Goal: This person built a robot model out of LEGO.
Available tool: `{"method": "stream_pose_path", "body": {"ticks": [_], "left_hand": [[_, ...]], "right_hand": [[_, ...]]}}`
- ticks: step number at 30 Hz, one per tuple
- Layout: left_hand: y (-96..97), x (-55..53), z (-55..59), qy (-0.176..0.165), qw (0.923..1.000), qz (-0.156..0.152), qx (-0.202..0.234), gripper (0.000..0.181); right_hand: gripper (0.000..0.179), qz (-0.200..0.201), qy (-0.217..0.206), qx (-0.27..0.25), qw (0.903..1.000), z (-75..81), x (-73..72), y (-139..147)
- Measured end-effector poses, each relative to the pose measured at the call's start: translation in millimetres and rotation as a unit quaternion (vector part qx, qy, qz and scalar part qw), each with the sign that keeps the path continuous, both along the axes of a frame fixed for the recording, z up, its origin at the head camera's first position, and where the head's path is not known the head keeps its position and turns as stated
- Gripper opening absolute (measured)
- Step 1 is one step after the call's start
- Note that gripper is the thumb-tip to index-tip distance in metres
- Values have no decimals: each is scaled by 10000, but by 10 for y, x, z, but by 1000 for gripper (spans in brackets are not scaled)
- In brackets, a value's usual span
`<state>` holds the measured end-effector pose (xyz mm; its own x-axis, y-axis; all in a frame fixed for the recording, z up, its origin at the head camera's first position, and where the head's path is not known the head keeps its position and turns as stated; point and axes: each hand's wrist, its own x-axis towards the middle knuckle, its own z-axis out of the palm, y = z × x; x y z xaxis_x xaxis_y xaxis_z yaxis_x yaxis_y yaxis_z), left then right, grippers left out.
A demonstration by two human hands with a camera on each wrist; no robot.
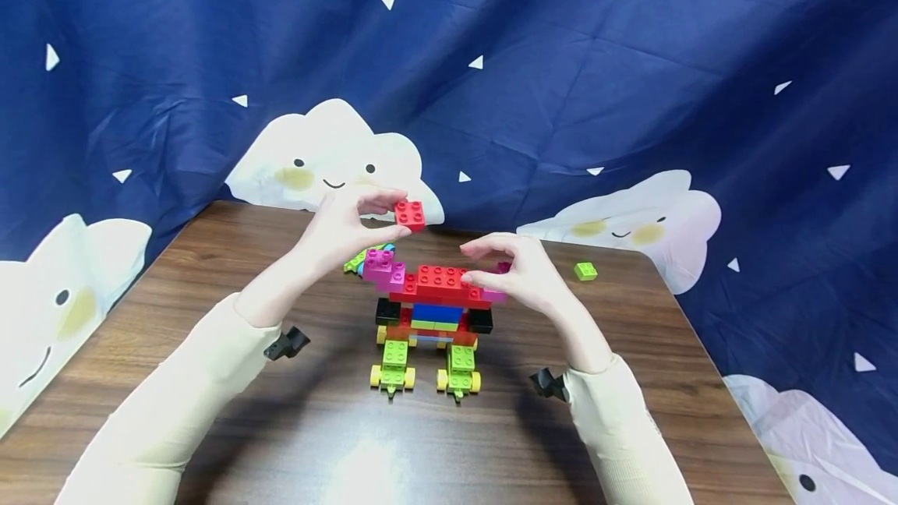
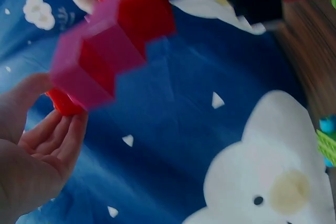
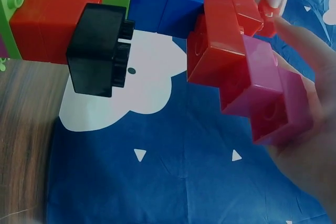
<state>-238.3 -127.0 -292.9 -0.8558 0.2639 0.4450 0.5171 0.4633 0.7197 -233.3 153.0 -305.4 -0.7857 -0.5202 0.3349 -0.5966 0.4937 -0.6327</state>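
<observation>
My left hand (image 1: 344,223) pinches a small red 2x2 toy brick (image 1: 410,215) between thumb and fingers, up and left of a built block model. The model has a long red brick (image 1: 440,279) on top, stepped pink bricks (image 1: 379,267) at its left end, black bricks (image 1: 388,311) and a blue middle (image 1: 437,313). My right hand (image 1: 522,267) is at the model's right end, thumb by the long red brick, fingers curved with a gap above the thumb. In the right wrist view, pink bricks (image 3: 265,72) partly cover this hand.
Lime-green pieces with yellow wheels (image 1: 394,369) form the model's front base on the wooden table (image 1: 316,411). A loose lime-green brick (image 1: 585,271) lies at the right. Green and blue pieces (image 1: 356,262) lie behind the model's left end. A blue cloud-patterned cloth (image 1: 526,100) hangs behind.
</observation>
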Motion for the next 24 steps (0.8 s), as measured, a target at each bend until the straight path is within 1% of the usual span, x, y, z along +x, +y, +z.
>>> {"method": "stream_pose_path", "body": {"ticks": [2, 4, 7, 8, 11, 14, 17, 20, 24], "left_hand": [[62, 54, 9, 27, 9999, -157, -29, 48], [119, 100, 18, -19, 9996, -288, -57, 48], [194, 161, 24, -193, 9991, -359, -68, 48], [216, 175, 24, -194, 9990, -389, -73, 48], [271, 201, 15, -91, 9987, -493, -96, 47], [312, 209, -4, 20, 9981, -601, -129, 47], [342, 215, -21, 33, 9977, -656, -152, 48], [364, 230, -24, 13, 9976, -676, -167, 47], [393, 257, -19, -32, 9973, -706, -184, 47]], "right_hand": [[38, -72, 136, -148, 9998, 4, 13, -3], [37, -141, 280, -277, 9991, 7, 28, -7], [35, -179, 431, -508, 9976, 18, 49, -19], [34, -179, 442, -574, 9972, 22, 56, -24], [33, -108, 367, -801, 9961, 41, 70, -44], [36, -55, 218, -927, 9954, 59, 80, -66], [40, -21, 147, -938, 9955, 67, 85, -83], [43, 38, 180, -907, 9957, 65, 88, -92], [43, 87, 212, -851, 9961, 60, 92, -92]]}}
